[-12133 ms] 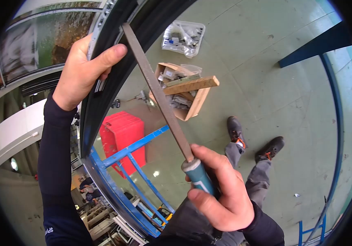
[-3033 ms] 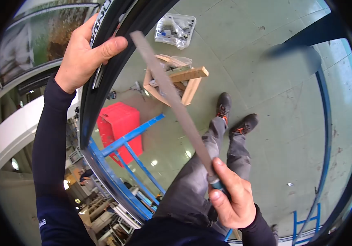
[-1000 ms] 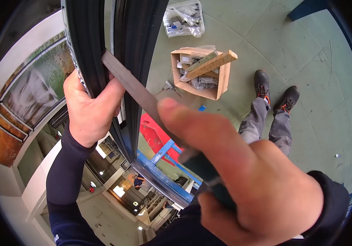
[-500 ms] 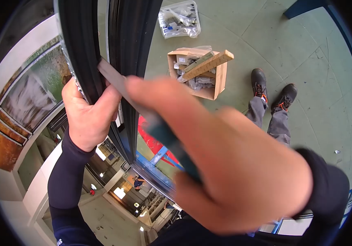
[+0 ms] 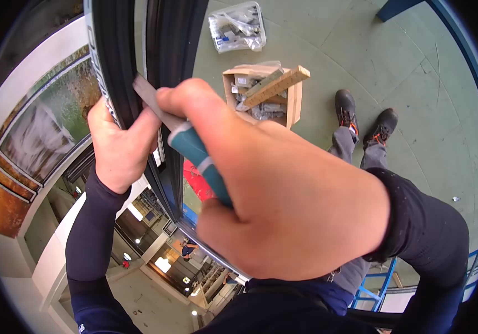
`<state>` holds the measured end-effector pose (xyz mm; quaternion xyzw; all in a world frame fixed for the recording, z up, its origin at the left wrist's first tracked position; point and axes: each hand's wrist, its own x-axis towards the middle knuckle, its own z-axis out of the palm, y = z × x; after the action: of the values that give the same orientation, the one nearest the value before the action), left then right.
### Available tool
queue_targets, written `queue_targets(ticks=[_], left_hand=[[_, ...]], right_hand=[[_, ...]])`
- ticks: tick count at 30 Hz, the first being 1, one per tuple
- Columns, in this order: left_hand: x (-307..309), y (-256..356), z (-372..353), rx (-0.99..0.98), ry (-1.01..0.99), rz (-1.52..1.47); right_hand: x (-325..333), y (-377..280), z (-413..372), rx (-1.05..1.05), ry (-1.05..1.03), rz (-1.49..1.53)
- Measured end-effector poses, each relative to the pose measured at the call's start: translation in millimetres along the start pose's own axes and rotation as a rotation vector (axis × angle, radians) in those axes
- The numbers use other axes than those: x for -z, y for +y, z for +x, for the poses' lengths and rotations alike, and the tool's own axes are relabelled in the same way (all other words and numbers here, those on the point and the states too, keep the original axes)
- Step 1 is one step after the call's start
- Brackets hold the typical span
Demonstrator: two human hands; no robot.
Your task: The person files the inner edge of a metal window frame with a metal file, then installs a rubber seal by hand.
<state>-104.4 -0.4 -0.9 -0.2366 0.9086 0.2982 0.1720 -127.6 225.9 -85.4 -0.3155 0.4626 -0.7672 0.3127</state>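
Observation:
My right hand (image 5: pixel 300 206) is wrapped round the teal-and-grey handle of a flat file (image 5: pixel 201 158), with the index finger stretched along its blade. The tip of the grey metal blade rests at the inner edge of a black window or door frame (image 5: pixel 112 55). Just below that tip, my left hand (image 5: pixel 119 153) grips the frame's edge, its thumb on the near face and its fingers partly hidden around the outer side. A second black profile (image 5: pixel 172 50) stands beside it to the right.
On the green floor are a cardboard box (image 5: pixel 293 111) with wooden pieces and bagged parts, and a clear plastic bin (image 5: pixel 261 39) of small bagged items. My shoes (image 5: pixel 380 127) stand to the right. A blue metal stand (image 5: pixel 397 8) is at upper right; people appear far off below.
My right hand has moved left and a little up with the file, nearer the frame, and its handle shows more clearly. My left hand keeps its hold on the frame.

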Motion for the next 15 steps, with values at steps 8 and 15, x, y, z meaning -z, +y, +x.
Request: queue_targets(ticks=[8,15], left_hand=[[-0.3,-6.7,-1.1,0.014,-0.003,-0.103],[-6.0,0.4,-1.8,0.113,0.093,-0.019]], right_hand=[[-34.7,38.4,-5.3,0.251,0.157,-0.535],[11.3,-11.0,-12.3,-0.524,-0.238,0.491]])
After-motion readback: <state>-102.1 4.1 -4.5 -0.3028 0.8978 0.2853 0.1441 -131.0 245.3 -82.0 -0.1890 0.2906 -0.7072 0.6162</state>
